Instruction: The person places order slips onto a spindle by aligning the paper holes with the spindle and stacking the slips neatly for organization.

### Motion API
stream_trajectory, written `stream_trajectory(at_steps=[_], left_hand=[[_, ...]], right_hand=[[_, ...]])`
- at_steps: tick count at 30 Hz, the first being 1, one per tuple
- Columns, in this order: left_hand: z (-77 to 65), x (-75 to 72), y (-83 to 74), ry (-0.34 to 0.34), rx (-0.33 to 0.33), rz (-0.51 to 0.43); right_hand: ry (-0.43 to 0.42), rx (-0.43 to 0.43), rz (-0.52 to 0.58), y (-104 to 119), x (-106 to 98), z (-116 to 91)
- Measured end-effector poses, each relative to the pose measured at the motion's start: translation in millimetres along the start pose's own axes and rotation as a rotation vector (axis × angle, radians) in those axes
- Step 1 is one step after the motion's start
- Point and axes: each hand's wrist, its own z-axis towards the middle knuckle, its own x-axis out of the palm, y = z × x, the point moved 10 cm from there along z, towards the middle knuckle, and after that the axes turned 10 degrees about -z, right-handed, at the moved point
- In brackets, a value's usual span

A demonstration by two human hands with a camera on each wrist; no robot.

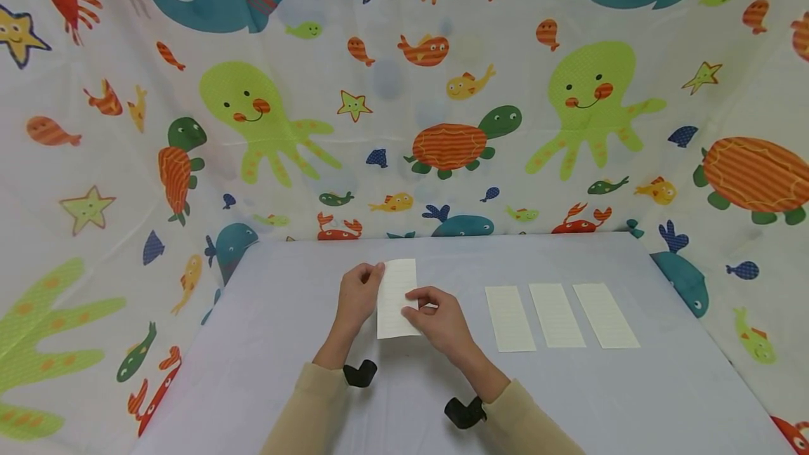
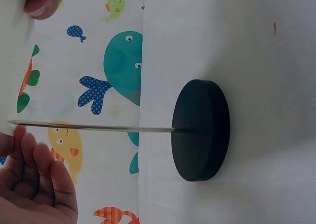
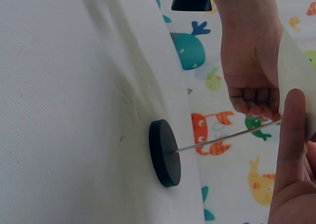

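Note:
Both hands hold a white paper slip [image 1: 395, 293] upright above the table. My left hand [image 1: 359, 295] pinches its upper left edge, and my right hand [image 1: 442, 320] grips the right edge lower down, thumb and index finger over the front. Below the slip stands a bill spike, hidden behind the paper in the head view. Its round black base [image 2: 201, 130] rests on the table, and its thin metal rod [image 2: 108, 127] points up. The rod's tip reaches the slip beside the left fingertips. In the right wrist view the right index finger [image 3: 293, 130] lies along the paper [image 3: 295, 75].
Three more white slips, the left one [image 1: 510, 319], the middle one [image 1: 556, 315] and the right one [image 1: 607, 315], lie in a row on the white table [image 1: 265, 385]. A sea-animal printed curtain [image 1: 379, 195] hangs behind and at both sides. Black cameras [image 1: 464, 413] sit on the wrists.

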Motion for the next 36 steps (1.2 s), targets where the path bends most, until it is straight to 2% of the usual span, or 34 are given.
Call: stream_trajectory(at_steps=[4, 8, 11, 17, 26, 31, 36], left_hand=[[-0.7, 1.3, 6.1, 0.007, -0.013, 0.008], [-3.1, 4.2, 23.0, 0.027, -0.063, 0.026], [-4.5, 7.0, 32.6, 0.045, -0.076, 0.025], [-3.3, 11.8, 42.2, 0.068, -0.101, 0.026], [-0.1, 16.1, 61.7, 0.085, -0.178, 0.087], [0.3, 19.4, 66.0, 0.109, -0.179, 0.122], [0.6, 22.5, 69.0, 0.122, -0.147, 0.181]], right_hand=[[0.001, -0.003, -0.008, -1, 0, -1], [0.012, 0.009, -0.023, -6, 3, -2], [0.023, 0.026, -0.035, -12, 7, -3], [0.027, 0.010, -0.081, -17, 8, -4], [0.094, 0.025, -0.166, -32, 15, -6], [0.155, 0.017, -0.174, -38, 20, -8], [0.201, 0.014, -0.162, -43, 23, -12]])
